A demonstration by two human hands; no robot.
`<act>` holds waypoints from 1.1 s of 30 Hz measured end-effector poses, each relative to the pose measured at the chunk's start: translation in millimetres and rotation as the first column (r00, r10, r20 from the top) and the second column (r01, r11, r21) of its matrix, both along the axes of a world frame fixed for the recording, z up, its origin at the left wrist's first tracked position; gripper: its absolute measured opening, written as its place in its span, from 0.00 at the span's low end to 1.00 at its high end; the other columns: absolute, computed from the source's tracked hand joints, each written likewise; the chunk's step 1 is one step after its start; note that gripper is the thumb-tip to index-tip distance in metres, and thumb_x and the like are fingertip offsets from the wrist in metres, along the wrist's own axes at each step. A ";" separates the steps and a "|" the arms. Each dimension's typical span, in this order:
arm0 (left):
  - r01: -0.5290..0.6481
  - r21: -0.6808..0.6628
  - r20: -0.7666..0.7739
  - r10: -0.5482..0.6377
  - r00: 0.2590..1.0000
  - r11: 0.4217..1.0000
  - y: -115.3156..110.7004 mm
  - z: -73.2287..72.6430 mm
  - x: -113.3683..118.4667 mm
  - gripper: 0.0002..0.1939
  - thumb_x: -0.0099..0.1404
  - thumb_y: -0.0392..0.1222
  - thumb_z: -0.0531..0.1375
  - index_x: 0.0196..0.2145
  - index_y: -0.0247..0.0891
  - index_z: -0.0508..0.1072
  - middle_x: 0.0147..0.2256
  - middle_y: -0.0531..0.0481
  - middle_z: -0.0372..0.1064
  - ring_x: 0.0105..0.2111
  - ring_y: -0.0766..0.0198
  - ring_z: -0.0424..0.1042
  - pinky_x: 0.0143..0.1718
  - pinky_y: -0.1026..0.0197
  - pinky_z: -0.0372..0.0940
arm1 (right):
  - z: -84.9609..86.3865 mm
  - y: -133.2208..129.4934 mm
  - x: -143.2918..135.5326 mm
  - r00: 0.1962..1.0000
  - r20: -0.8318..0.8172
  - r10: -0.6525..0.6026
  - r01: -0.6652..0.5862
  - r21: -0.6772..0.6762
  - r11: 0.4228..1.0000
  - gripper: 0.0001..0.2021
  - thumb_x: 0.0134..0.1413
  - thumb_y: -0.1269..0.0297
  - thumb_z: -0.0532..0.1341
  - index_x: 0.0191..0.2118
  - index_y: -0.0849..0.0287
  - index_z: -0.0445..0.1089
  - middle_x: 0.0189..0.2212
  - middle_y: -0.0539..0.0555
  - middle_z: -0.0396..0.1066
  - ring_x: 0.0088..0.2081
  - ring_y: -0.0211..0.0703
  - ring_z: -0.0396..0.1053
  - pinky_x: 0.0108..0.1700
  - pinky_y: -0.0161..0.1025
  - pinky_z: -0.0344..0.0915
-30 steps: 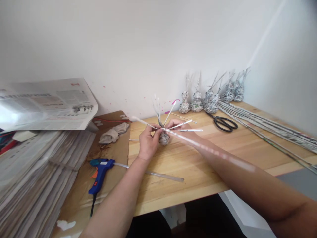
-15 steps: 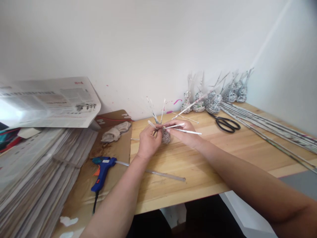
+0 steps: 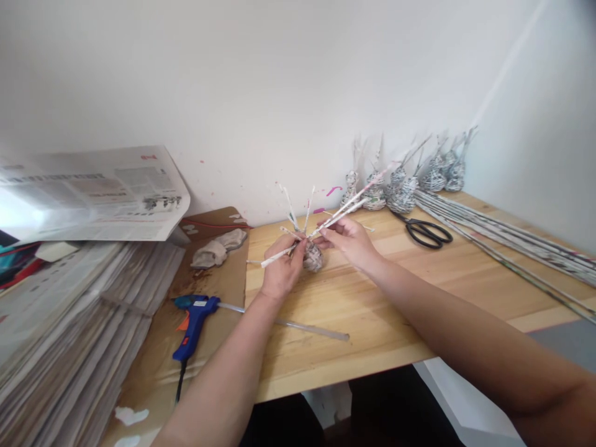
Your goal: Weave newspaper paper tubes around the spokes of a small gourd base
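A small woven paper piece (image 3: 313, 257), round at the bottom with several paper sticks fanning out of its top, hangs over or rests on the wooden table. My left hand (image 3: 282, 267) is closed around its upper part, thumb and fingers pinching where the sticks meet. Just right of the piece, my right hand (image 3: 347, 241) has its fingers bent around a long white paper stick (image 3: 354, 197) that slants up to the right. Its fingertips partly hide their contact with the stick. Another stick end (image 3: 277, 256) points down left across my left hand.
Several woven pieces (image 3: 403, 194) stand by the wall, near black scissors (image 3: 427, 234) and long paper sticks (image 3: 507, 239). Leftward are a blue glue gun (image 3: 195, 323), gloves (image 3: 216, 248), stacked newspapers (image 3: 107, 310) and a clear glue stick (image 3: 311, 329).
My right hand has shifted slightly right, off the woven piece. The sticks that pointed right now slant up to the right, and one now crosses my left hand.
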State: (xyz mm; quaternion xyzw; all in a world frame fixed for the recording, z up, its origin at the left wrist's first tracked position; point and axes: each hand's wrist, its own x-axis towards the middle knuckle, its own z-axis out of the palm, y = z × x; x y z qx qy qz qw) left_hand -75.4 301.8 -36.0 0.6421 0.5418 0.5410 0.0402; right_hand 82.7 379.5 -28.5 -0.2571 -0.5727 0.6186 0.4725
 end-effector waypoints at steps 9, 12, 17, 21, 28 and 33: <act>0.061 -0.036 -0.001 -0.061 0.998 0.997 -0.3 0.7 -1.7 0.06 0.67 0.42 0.60 0.37 0.41 0.76 0.36 0.48 0.78 0.39 0.60 0.76 0.42 0.59 0.69 | 3.1 -9.6 1.2 0.986 0.159 0.052 -0.087 0.224 0.971 0.12 0.49 0.64 0.66 0.42 0.57 0.73 0.34 0.51 0.76 0.35 0.41 0.75 0.38 0.38 0.73; 0.041 -0.058 0.020 -0.040 0.999 0.998 -0.3 2.9 -0.2 0.04 0.65 0.41 0.62 0.34 0.40 0.76 0.33 0.50 0.77 0.35 0.62 0.76 0.37 0.62 0.68 | 2.6 -9.7 2.1 0.977 0.210 0.022 -0.079 0.266 0.961 0.13 0.50 0.61 0.67 0.42 0.58 0.73 0.34 0.52 0.77 0.36 0.42 0.75 0.39 0.38 0.72; 0.080 -0.058 0.038 -0.078 0.996 0.995 -1.7 3.4 2.0 0.03 0.64 0.40 0.63 0.33 0.39 0.75 0.30 0.52 0.76 0.31 0.64 0.74 0.34 0.64 0.66 | 1.7 -4.3 2.2 0.963 0.258 -0.080 0.000 0.296 0.955 0.08 0.54 0.61 0.63 0.35 0.60 0.77 0.32 0.55 0.79 0.33 0.43 0.75 0.38 0.40 0.71; 0.121 -0.041 0.047 -0.119 0.992 0.992 -3.1 4.6 2.4 0.04 0.66 0.41 0.61 0.34 0.39 0.75 0.31 0.52 0.76 0.32 0.65 0.73 0.35 0.65 0.66 | 2.5 -1.1 2.5 0.967 0.246 -0.065 -0.005 0.273 0.962 0.08 0.53 0.63 0.62 0.35 0.59 0.78 0.30 0.52 0.78 0.29 0.40 0.73 0.34 0.38 0.69; 0.156 -0.060 0.051 -0.153 0.987 0.986 -0.4 6.2 1.2 0.04 0.66 0.39 0.60 0.33 0.40 0.74 0.32 0.51 0.74 0.33 0.63 0.73 0.33 0.64 0.66 | 6.7 2.5 8.8 0.958 0.285 0.028 -0.087 0.194 0.977 0.09 0.52 0.60 0.64 0.34 0.60 0.75 0.29 0.51 0.76 0.29 0.38 0.70 0.34 0.37 0.68; 0.183 -0.116 0.027 -0.181 0.983 0.976 -0.3 5.5 -0.9 0.02 0.64 0.37 0.60 0.36 0.40 0.73 0.35 0.50 0.74 0.37 0.62 0.74 0.39 0.62 0.67 | 3.5 6.0 8.8 0.957 0.285 0.055 -0.142 0.297 0.944 0.09 0.51 0.60 0.65 0.35 0.60 0.74 0.31 0.52 0.76 0.32 0.39 0.71 0.37 0.37 0.67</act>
